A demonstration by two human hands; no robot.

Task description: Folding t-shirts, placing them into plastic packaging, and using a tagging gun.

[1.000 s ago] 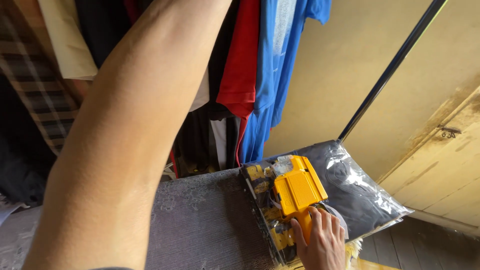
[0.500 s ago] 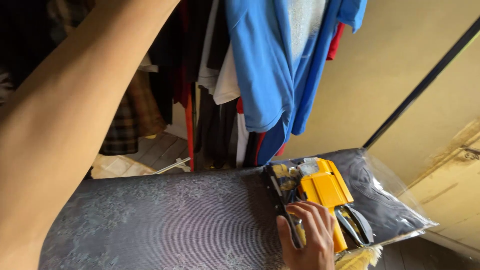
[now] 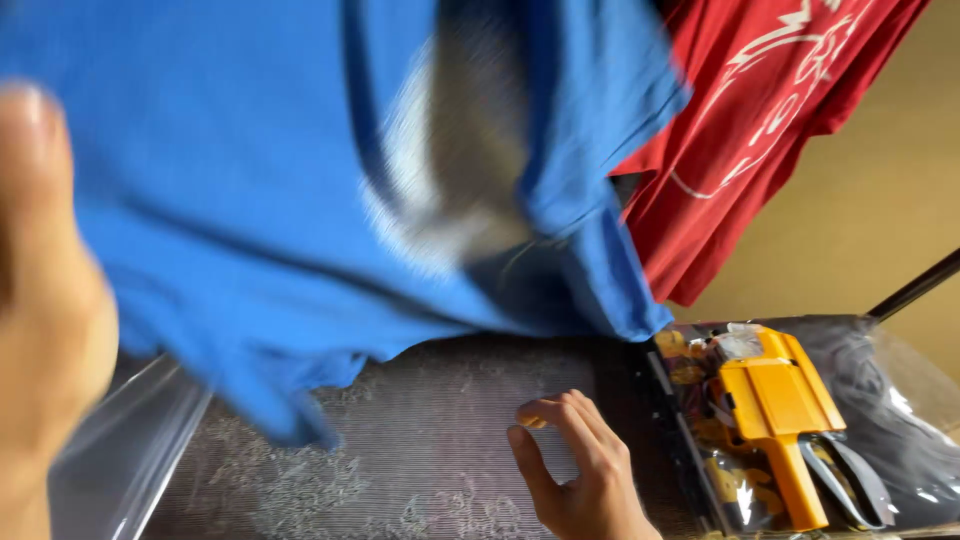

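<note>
Grey cloth (image 3: 420, 450) | right hand (image 3: 575, 470) curled, empty | left hand (image 3: 45, 330) blurred, grip unclear, beside blue shirt (image 3: 250, 180)

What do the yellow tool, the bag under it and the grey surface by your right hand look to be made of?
Yellow tool: looks like hard moulded plastic, matt, with a ribbed top panel. Bag: clear glossy plastic film, judging by its bright glare and creases; a dark folded garment shows through. Grey surface: probably woven fabric, matt, finely ribbed with a faint floral pattern. Right hand rests on it.
</note>
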